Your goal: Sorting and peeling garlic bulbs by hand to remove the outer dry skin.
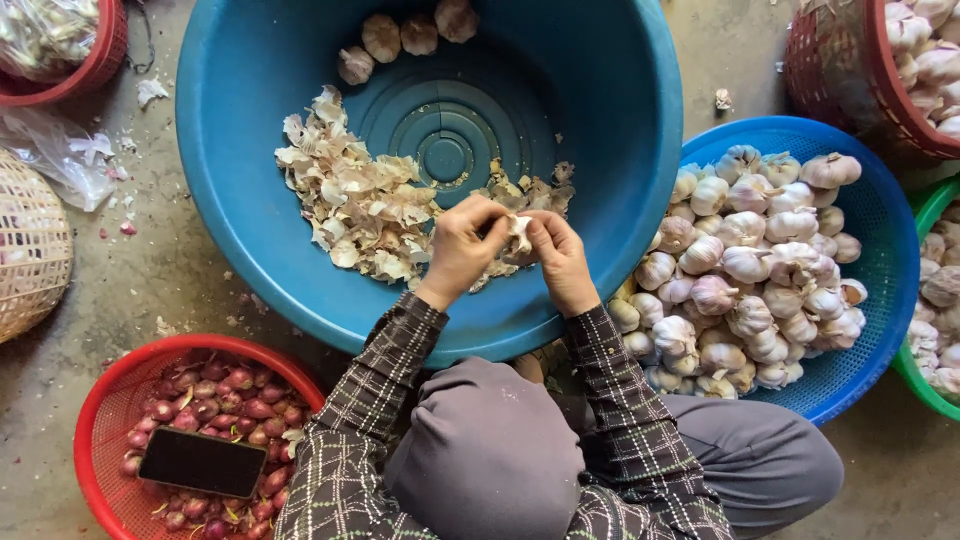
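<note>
Over the near side of a large blue basin [610,110], my left hand [458,250] and my right hand [562,262] meet, both pinching one garlic bulb [519,233] between the fingertips. A pile of papery garlic skins [355,200] lies in the basin just left of and beneath my hands. Several garlic bulbs [400,38] sit at the basin's far side. A blue basket [885,230] heaped with whole garlic bulbs [750,260] stands right beside my right hand.
A red basket [95,420] of purple shallots with a black phone [202,462] on top sits at the lower left. Another red basket [830,70] of garlic is at the top right, a green basket [925,215] at the right edge, a woven basket [30,245] at the left.
</note>
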